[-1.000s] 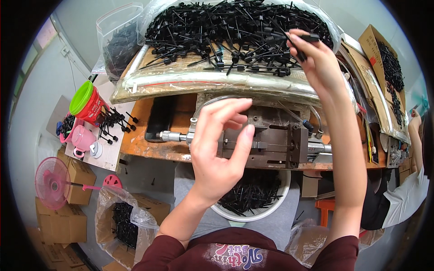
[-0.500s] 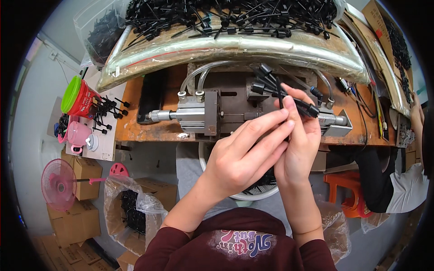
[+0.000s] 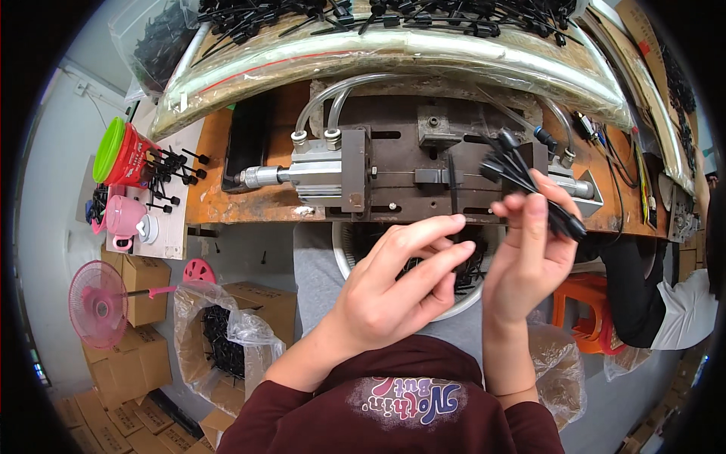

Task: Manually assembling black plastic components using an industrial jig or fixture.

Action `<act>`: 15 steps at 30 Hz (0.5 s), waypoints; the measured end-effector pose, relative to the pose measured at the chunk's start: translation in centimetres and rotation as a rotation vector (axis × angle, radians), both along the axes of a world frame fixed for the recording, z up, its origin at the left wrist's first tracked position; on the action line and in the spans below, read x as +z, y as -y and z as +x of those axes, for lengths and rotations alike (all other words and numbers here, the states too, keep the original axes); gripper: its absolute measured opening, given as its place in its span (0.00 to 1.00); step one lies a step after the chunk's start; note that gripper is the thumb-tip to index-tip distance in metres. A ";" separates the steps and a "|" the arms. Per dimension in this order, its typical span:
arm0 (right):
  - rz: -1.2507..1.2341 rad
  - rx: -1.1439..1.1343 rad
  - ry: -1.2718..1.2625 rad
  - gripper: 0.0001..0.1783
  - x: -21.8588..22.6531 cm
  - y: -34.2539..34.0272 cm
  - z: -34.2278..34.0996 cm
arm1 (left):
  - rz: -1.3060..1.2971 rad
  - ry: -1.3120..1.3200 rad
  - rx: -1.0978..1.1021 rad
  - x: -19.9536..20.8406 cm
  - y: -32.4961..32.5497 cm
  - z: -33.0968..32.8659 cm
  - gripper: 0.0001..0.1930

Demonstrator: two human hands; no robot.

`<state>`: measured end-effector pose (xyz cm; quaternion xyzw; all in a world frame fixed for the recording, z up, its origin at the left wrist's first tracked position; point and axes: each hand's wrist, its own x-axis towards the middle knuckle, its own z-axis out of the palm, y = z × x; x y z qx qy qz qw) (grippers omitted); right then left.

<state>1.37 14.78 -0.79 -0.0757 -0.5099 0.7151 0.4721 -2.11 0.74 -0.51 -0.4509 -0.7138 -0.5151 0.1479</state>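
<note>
My left hand (image 3: 386, 291) is closed at the fingertips around the lower end of one thin black plastic piece (image 3: 454, 185). That piece stands upright in front of the bench fixture, and its lower end is hidden by my fingers. To the right, my right hand (image 3: 529, 265) grips a bunch of black plastic pieces (image 3: 522, 170) with thin stems and thick heads. Behind both hands sits a metal fixture (image 3: 393, 166) with a small block (image 3: 431, 176) at its middle. Below my hands, on my lap, a white-rimmed basket (image 3: 342, 253) holds more black pieces.
Many black pieces (image 3: 393, 19) lie on a plastic-wrapped tray (image 3: 454, 45) at the back. Clear hoses (image 3: 321, 98) rise from the fixture. A red tub (image 3: 128, 159), a pink cup (image 3: 123, 216) and a pink fan (image 3: 98, 303) stand left. A co-worker's arm (image 3: 703, 197) shows far right.
My hands have drawn apart. The right hand moved right and slightly down with the bunch, while one piece stays at my left fingertips. The whole view has shifted a little.
</note>
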 end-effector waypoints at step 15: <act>0.170 0.003 0.153 0.11 0.7 -1.5 3.7 | -0.564 -0.269 0.212 0.0 -0.9 -1.4 0.16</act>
